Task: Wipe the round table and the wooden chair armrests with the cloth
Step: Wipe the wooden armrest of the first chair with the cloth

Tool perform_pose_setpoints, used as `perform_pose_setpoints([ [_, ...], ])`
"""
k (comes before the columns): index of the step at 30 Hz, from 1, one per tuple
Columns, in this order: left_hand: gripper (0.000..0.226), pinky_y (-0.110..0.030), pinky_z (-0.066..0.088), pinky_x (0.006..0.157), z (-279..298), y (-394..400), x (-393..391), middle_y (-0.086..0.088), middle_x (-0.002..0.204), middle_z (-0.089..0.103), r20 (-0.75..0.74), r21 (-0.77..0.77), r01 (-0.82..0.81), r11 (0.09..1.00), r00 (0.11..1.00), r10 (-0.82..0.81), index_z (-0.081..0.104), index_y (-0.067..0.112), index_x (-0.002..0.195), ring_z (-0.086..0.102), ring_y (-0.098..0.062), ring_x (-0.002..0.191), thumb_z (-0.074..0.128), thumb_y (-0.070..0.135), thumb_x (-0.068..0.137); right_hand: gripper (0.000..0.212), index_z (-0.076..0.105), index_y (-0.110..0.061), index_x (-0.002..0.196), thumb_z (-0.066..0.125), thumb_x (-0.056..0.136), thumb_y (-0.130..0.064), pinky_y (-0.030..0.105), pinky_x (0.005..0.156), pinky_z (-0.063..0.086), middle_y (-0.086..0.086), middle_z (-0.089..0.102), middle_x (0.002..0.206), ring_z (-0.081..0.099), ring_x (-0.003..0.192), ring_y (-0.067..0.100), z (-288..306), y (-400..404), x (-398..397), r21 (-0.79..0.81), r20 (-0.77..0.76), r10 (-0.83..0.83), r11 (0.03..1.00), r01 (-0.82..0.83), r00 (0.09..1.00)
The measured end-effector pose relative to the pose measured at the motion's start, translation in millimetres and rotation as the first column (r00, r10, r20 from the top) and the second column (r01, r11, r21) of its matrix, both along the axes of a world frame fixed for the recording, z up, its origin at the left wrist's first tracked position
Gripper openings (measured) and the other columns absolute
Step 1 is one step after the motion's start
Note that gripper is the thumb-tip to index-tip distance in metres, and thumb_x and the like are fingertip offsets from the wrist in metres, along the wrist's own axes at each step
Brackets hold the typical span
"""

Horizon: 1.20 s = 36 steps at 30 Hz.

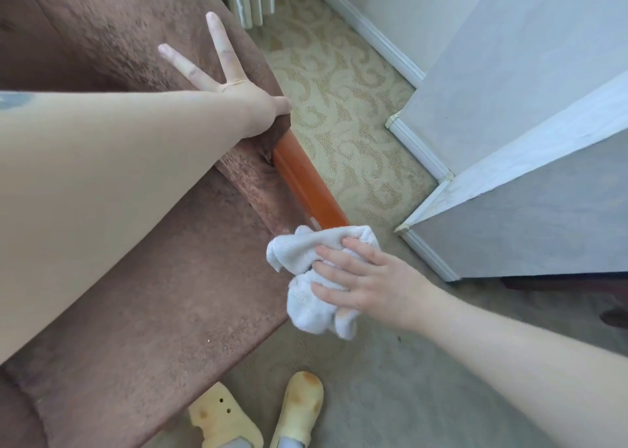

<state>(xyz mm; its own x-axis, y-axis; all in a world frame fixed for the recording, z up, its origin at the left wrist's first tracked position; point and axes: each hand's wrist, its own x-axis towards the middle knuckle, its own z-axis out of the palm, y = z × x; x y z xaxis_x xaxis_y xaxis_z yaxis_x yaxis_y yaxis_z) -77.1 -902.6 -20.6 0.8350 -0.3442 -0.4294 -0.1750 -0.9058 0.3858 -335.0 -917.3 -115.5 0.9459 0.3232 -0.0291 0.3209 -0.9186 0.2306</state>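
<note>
Cloth [316, 271] under right hand [370, 277] on armrest [306, 186]

An upholstered chair [142, 277] fills the nine o'clock side. Its wooden armrest [306, 186] runs along the chair's three o'clock edge. A cloth [316, 271] sits on the armrest's six o'clock end, under the right hand [367, 277]. The left hand [238, 84] rests on the chair back at eleven o'clock. A wall corner [509, 141] stands at three o'clock, two slippers [265, 413] on the carpet [339, 107] at six.

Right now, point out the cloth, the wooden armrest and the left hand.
cloth [306, 298]: head view, lower bunched fold.
wooden armrest [306, 189]: head view, mid top face.
left hand [238, 90]: head view, back of hand.
</note>
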Motion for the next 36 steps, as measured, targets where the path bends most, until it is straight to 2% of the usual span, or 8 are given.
perform_pose_setpoints([
  [3,0.112,-0.066,0.023,0.102,-3,0,-3,-0.022,0.148,-0.031,0.052,-0.017,-0.021,1.000,0.998,0.022,-0.024,0.043,0.140,0.013,-0.058,0.132,0.066,0.056,0.076,0.033,0.067,-0.024,0.115,0.053,0.088,-0.012,0.046,0.106,0.039,0.005,0.060,0.129,0.050,0.127,0.028,22,-42,34,0.137,0.017,0.099,0.985,-0.100,0.995],
  [7,0.113,-0.066,0.022,0.100,-7,-2,-1,-0.023,0.149,-0.027,0.085,0.005,-0.028,1.000,0.996,0.027,-0.024,0.043,0.140,0.015,-0.057,0.131,0.066,0.059,0.074,0.045,0.065,-0.021,0.121,0.058,0.082,0.002,0.042,0.095,0.048,0.004,0.056,0.135,0.045,0.131,0.027,21,-10,70,0.536,0.136,-0.458,0.780,0.324,0.879],
  [12,0.116,-0.066,0.020,0.103,-9,-2,3,-0.019,0.147,-0.036,0.053,-0.013,-0.030,0.999,0.998,0.030,-0.028,0.047,0.137,0.009,-0.059,0.133,0.068,0.059,0.073,0.061,0.050,-0.035,0.127,0.055,0.076,-0.003,0.043,0.088,0.052,-0.004,0.048,0.138,0.043,0.131,0.025,-6,58,-5,0.622,0.025,-0.805,0.477,0.621,0.593],
  [17,0.112,-0.061,0.024,0.102,-9,-3,2,-0.022,0.149,-0.030,0.067,-0.026,-0.025,0.999,0.997,0.027,-0.025,0.042,0.141,0.018,-0.055,0.132,0.067,0.054,0.077,0.086,0.033,-0.045,0.131,0.066,0.062,-0.006,0.039,0.077,0.053,-0.009,0.033,0.140,0.043,0.122,0.022,10,23,13,0.679,-0.148,-0.736,0.410,0.609,0.661],
  [21,0.087,-0.039,0.035,0.086,-8,-5,2,-0.025,0.145,0.025,-0.038,0.011,-0.015,1.000,0.999,0.016,0.002,0.020,0.148,0.043,-0.033,0.110,0.056,0.047,0.086,0.085,0.032,-0.044,0.138,0.069,0.072,-0.005,0.041,0.090,0.048,-0.010,0.031,0.144,0.044,0.120,0.019,21,1,85,0.766,-0.161,-0.723,0.337,0.547,0.671],
  [25,0.111,-0.061,0.022,0.106,-7,-1,3,-0.022,0.149,-0.029,0.039,-0.017,-0.009,1.000,0.999,0.010,-0.024,0.044,0.140,0.015,-0.054,0.134,0.066,0.056,0.076,0.085,0.027,-0.045,0.142,0.055,0.073,-0.005,0.042,0.099,0.042,-0.008,0.034,0.146,0.039,0.128,0.017,-2,25,22,0.773,-0.190,-0.784,0.252,0.582,0.592],
  [30,0.114,-0.067,0.022,0.103,-12,-4,5,-0.020,0.144,-0.040,0.038,-0.083,-0.054,0.995,0.998,0.058,-0.028,0.049,0.136,0.014,-0.059,0.131,0.068,0.056,0.074,0.079,0.030,-0.057,0.135,0.058,0.070,-0.022,0.044,0.100,0.042,-0.024,0.043,0.134,0.043,0.124,0.003,-13,37,-21,0.792,-0.499,-0.775,-0.226,0.567,0.387],
  [36,0.116,-0.067,0.019,0.102,-12,-8,3,-0.022,0.146,-0.035,0.058,-0.055,-0.071,0.996,0.996,0.074,-0.027,0.047,0.138,0.012,-0.058,0.132,0.068,0.058,0.072,0.081,0.025,-0.056,0.134,0.066,0.065,-0.047,0.033,0.086,0.044,-0.024,0.048,0.131,0.049,0.115,0.006,15,10,62,0.792,-0.462,-0.765,-0.129,0.597,0.448],
])
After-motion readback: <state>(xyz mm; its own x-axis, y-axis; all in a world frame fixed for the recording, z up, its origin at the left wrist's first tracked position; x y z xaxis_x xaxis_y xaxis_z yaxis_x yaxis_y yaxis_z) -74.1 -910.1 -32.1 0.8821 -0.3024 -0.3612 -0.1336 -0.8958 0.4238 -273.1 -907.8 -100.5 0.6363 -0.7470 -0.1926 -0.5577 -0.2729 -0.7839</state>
